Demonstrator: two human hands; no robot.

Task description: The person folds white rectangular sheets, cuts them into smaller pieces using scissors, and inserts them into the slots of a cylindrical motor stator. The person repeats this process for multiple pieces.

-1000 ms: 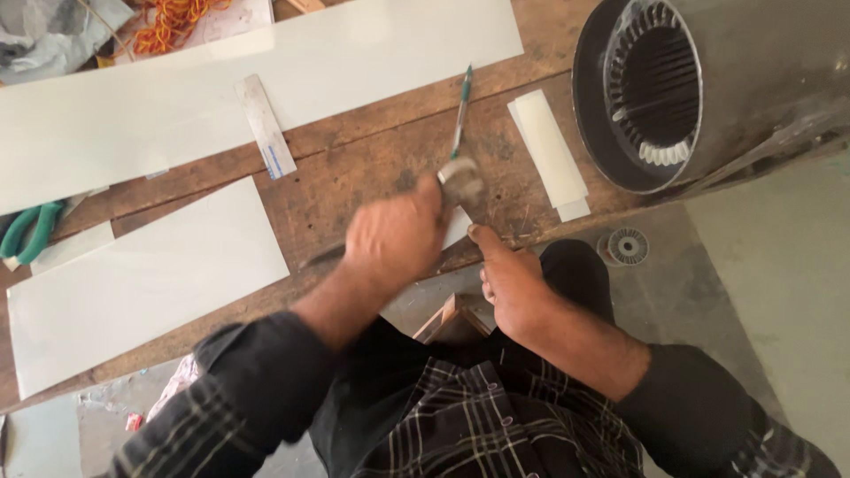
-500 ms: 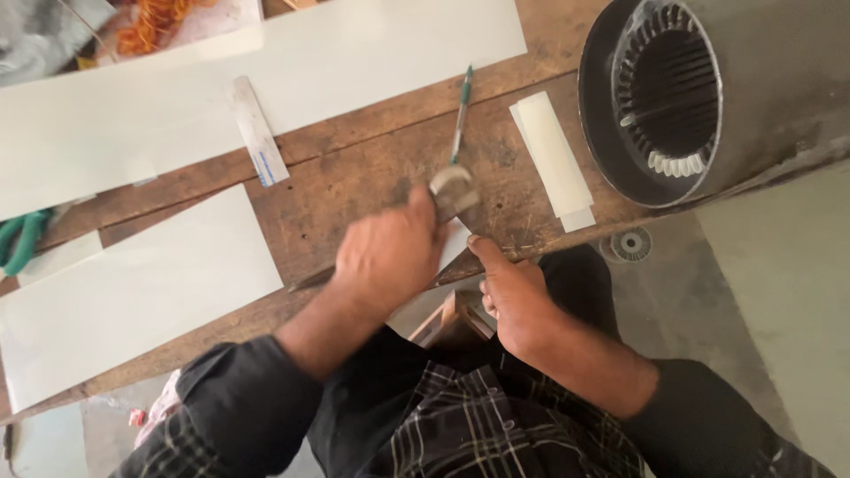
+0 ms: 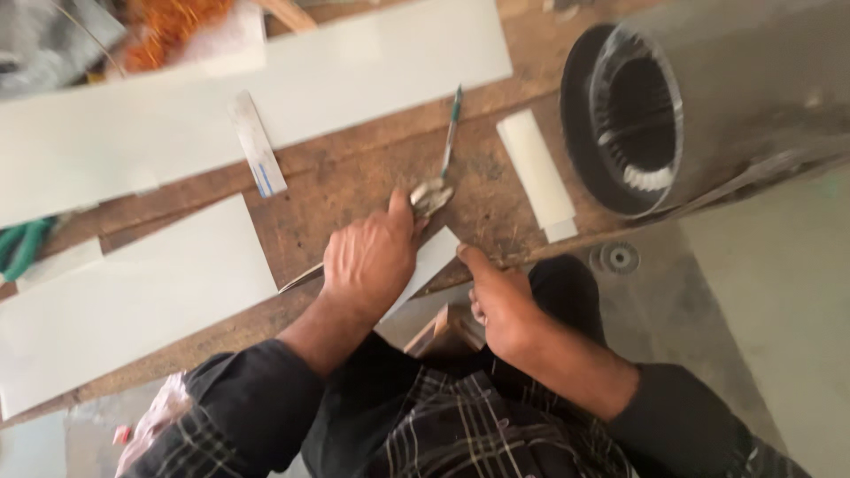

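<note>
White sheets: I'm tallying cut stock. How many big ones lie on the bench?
2: one long sheet across the top, one sheet at lower left. Smaller strips lie apart; more may be out of frame.

We get soft, even daylight here, no hard shadows anywhere on the table (image 3: 354,190). The long white sheet (image 3: 266,84) at the far side is nearly blown out and reads as a flat pale band with almost no surface detail. The whole frame is smeared by motion blur: the orange tangle (image 3: 168,22) at the far left is just a fuzzy blob, and the markings on the small strip (image 3: 257,155) can't be made out. The left hand (image 3: 372,261) and right hand (image 3: 500,305) look a bit sharper than the rest. The metal cylinder (image 3: 708,97) on the right has a dull sheen, its inside dark. The plaid shirt (image 3: 460,425) near us sits in dim shade.
</note>
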